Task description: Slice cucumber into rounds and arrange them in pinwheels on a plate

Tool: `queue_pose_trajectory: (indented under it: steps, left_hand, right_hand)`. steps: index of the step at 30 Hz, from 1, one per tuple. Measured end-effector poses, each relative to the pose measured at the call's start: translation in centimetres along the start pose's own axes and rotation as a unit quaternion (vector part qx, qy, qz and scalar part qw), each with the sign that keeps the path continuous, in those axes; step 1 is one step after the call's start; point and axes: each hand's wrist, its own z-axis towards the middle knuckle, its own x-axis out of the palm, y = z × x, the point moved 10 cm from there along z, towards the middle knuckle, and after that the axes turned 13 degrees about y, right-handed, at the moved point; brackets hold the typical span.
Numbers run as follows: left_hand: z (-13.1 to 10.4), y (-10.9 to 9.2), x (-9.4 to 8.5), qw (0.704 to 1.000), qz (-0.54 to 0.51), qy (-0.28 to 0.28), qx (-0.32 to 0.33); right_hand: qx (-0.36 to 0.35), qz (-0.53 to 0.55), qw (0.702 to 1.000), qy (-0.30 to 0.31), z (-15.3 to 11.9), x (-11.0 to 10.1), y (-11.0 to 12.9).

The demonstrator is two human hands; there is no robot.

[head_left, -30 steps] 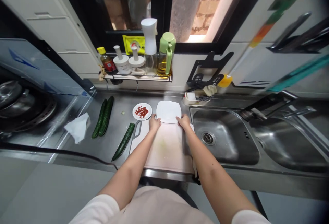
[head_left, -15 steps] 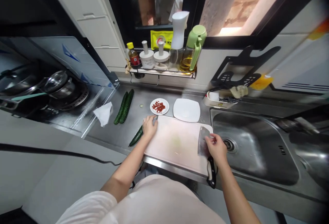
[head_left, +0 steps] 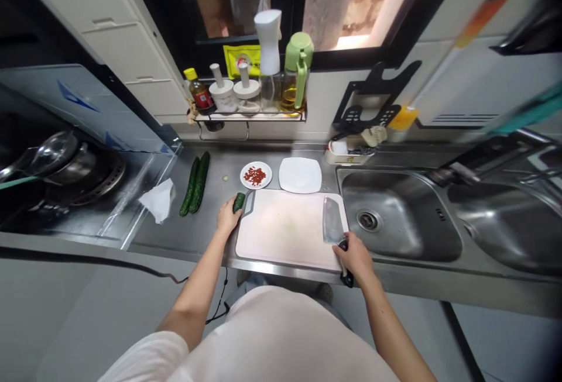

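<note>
My left hand (head_left: 228, 216) is closed round a dark green cucumber piece (head_left: 239, 202), just left of the pale cutting board (head_left: 267, 236). At the board's right edge, my right hand (head_left: 355, 256) has its fingers round the black handle of a cleaver (head_left: 333, 221), whose broad blade lies flat on the board. Two whole cucumbers (head_left: 199, 184) lie side by side on the steel counter to the left. Behind the board stand a round plate (head_left: 243, 183) of chopped red pieces (head_left: 255, 176) and a white squarish plate (head_left: 300, 175).
A sink (head_left: 395, 218) lies to the right, a pot (head_left: 72, 162) on the stove to the left. Bottles and jars stand on a wall rack (head_left: 250, 117). A white cloth (head_left: 158, 202) rests left of the cucumbers, and a small caddy (head_left: 349, 157) sits behind the sink.
My left hand has left the board's handle end and grips the cucumber piece, which it has moved. My right hand has gone from the blade to the handle. The view has shifted right.
</note>
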Motion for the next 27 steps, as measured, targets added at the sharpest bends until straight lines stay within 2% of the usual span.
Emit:
queue_pose_trajectory:
  steps: [3,6,10,15,19,23,27]
  left_hand:
    - [-0.5,-1.0,-0.2,0.999,-0.013,-0.005,0.039]
    - [-1.9,-3.8,0.6,0.991,-0.023,0.032,0.127]
    - [-4.5,-8.2,3.1,0.969,-0.021,0.102,0.223]
    - [-6.7,-11.8,6.6,0.949,0.010,0.170,0.265]
    - [-7.3,-12.9,7.9,0.945,0.051,0.175,0.271]
    - [-7.3,-12.9,8.3,0.945,0.074,0.179,0.264]
    - [-7.2,-13.0,8.1,0.947,0.078,0.161,0.266]
  right_hand:
    - [-0.007,0.003,1.000,-0.007,-0.2,0.1,0.3]
    - [-0.007,0.008,1.000,-0.010,-0.3,-0.1,0.4]
    - [-0.009,0.037,0.999,-0.015,-0.4,-0.6,0.3]
    - [-0.002,0.108,0.994,0.017,0.0,-0.3,-0.5]
    - [-0.027,0.211,0.977,0.012,0.0,-0.1,-0.9]
    - [-0.051,0.348,0.935,0.033,-0.4,0.4,-0.6]
    - [-0.086,0.388,0.917,0.022,-0.9,-0.3,0.9]
